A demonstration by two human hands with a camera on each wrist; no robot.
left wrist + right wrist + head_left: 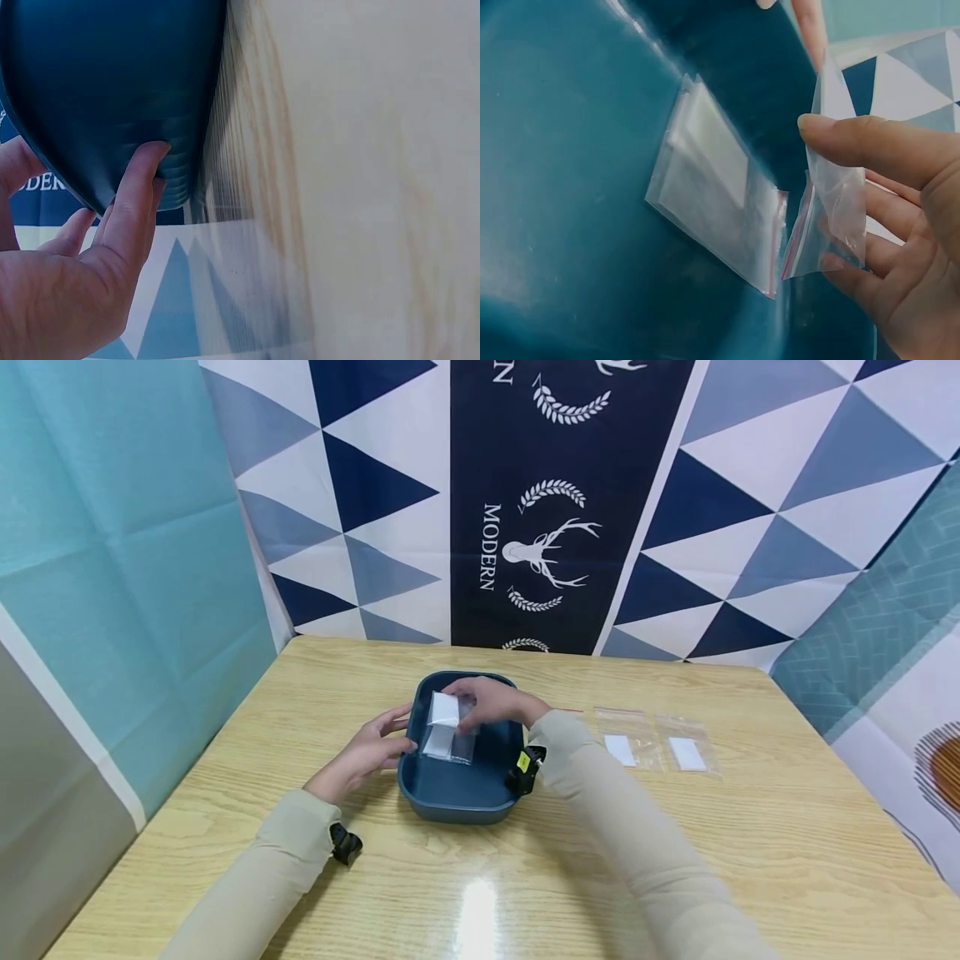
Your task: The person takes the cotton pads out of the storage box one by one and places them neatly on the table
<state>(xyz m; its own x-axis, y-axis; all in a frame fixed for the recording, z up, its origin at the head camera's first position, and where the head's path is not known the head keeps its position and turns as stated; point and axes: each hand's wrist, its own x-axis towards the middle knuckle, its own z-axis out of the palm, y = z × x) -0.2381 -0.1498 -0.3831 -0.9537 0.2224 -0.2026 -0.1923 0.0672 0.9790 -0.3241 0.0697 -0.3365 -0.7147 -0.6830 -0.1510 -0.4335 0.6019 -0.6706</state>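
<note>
A dark blue plastic tub [465,793] stands on the table between both hands. My left hand [372,746] holds its left side, with the thumb at the rim and fingers [142,187] against the outer wall. Over the tub, my right hand [491,702] pinches a clear zip bag [838,202] between thumb and fingers; a white folded piece [445,708] shows in it. Below the held bag, another clear zip bag [712,187] with a white piece inside lies in the tub, its red seal line toward the hand.
On the table to the right lie two more clear zip bags, one nearer [621,750] and one farther right [687,753], each with a white piece. A red strip [570,710] peeks out beside the right sleeve. Patterned cloth [375,527] hangs behind the table.
</note>
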